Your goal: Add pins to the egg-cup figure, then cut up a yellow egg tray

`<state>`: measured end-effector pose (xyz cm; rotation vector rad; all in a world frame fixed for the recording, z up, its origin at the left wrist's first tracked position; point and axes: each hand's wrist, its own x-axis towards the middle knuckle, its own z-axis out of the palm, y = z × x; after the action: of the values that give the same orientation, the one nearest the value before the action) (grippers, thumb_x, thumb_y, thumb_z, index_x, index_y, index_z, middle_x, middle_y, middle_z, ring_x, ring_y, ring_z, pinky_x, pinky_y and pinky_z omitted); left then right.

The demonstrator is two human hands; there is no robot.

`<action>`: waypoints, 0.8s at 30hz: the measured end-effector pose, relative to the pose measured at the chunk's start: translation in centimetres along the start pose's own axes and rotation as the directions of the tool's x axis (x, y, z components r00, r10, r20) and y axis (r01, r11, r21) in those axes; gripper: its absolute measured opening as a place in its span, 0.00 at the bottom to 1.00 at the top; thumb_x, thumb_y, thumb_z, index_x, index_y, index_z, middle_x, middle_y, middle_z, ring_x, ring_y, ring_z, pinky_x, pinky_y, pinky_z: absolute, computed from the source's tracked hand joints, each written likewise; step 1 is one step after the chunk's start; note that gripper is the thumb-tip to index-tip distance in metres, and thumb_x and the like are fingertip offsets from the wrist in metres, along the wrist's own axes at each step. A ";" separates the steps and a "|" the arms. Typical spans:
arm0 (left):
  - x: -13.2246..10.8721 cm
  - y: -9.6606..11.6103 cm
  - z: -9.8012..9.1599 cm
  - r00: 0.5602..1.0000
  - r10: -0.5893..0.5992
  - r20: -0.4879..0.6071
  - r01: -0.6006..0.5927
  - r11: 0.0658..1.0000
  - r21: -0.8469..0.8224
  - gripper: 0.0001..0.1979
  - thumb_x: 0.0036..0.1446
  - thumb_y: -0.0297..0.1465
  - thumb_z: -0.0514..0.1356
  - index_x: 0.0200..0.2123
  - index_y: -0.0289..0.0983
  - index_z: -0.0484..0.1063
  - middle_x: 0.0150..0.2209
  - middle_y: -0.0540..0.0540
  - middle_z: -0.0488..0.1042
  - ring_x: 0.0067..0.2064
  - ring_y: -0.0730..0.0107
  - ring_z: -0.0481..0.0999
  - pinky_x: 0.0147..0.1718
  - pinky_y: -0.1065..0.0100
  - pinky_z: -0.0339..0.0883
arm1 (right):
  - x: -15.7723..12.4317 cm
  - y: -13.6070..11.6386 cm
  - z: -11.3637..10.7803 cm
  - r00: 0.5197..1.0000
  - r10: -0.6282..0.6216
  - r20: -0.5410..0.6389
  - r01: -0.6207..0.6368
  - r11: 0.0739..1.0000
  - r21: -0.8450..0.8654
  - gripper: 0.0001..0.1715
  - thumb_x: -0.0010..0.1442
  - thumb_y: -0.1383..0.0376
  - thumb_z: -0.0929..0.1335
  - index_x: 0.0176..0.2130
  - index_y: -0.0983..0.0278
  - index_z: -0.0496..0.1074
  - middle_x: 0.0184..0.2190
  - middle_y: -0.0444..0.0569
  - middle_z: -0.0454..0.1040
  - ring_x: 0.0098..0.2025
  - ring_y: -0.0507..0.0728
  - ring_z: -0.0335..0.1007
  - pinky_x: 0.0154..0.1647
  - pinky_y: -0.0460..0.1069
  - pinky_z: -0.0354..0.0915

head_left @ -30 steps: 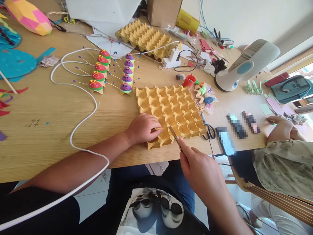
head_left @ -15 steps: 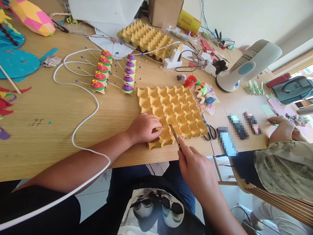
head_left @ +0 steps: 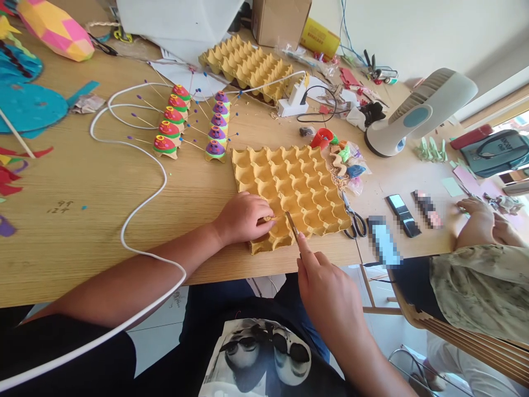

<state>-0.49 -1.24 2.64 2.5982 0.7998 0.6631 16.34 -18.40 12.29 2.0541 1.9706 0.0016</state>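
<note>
A yellow egg tray [head_left: 289, 182] of moulded pulp lies near the table's front edge. My left hand [head_left: 243, 216] is closed on the tray's lower left part, thumb and fingers pinching one of its ridges. In my right hand [head_left: 324, 281] is a utility knife [head_left: 292, 223], its blade slanting up and left onto the tray just right of my left fingers. How deep the blade sits in the pulp I cannot tell. Black-handled scissors [head_left: 354, 219] rest against the tray's right edge.
Painted egg-carton caterpillars [head_left: 169, 121] with stick legs stand behind left. A second egg tray [head_left: 248, 66] lies farther back. A white cable [head_left: 152, 193] crosses my left forearm. Right are a red cup [head_left: 321, 138], a fan [head_left: 413, 118], phones [head_left: 403, 215] and another person's hand [head_left: 475, 212].
My right hand and the knife have shifted slightly left and down, with the blade still on the tray. My left hand stays put. The other person's hand at the right has moved a little.
</note>
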 end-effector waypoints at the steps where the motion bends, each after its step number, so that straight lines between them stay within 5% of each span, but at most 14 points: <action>1: 0.0 0.0 0.0 1.000 0.000 0.003 0.000 1.000 0.000 0.12 0.65 0.39 0.61 0.32 0.40 0.80 0.33 0.50 0.81 0.37 0.66 0.78 0.35 0.61 0.58 | 0.1 0.1 -0.3 1.000 -0.002 0.011 0.002 1.000 0.000 0.35 0.70 0.67 0.65 0.73 0.62 0.58 0.31 0.44 0.78 0.27 0.53 0.76 0.22 0.50 0.54; 10: 0.0 0.1 -0.1 1.000 -0.004 0.011 0.005 1.000 -0.011 0.14 0.66 0.40 0.60 0.33 0.40 0.81 0.34 0.48 0.82 0.38 0.64 0.78 0.37 0.60 0.59 | 0.9 1.1 -3.1 0.999 -0.038 0.032 0.039 0.999 -0.035 0.35 0.66 0.71 0.67 0.70 0.59 0.65 0.28 0.43 0.78 0.24 0.52 0.73 0.22 0.50 0.47; 24: 0.0 0.2 -0.1 1.000 -0.012 0.012 0.012 1.000 -0.025 0.13 0.66 0.39 0.60 0.34 0.40 0.80 0.35 0.47 0.82 0.38 0.64 0.78 0.38 0.61 0.60 | 0.7 1.0 -3.5 0.998 -0.056 0.023 0.058 0.996 -0.063 0.40 0.61 0.75 0.68 0.70 0.61 0.65 0.27 0.43 0.78 0.21 0.51 0.71 0.21 0.49 0.47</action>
<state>-0.46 -1.40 2.80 2.5706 0.7982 0.6489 16.64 -17.04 15.74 1.9502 1.9898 0.0302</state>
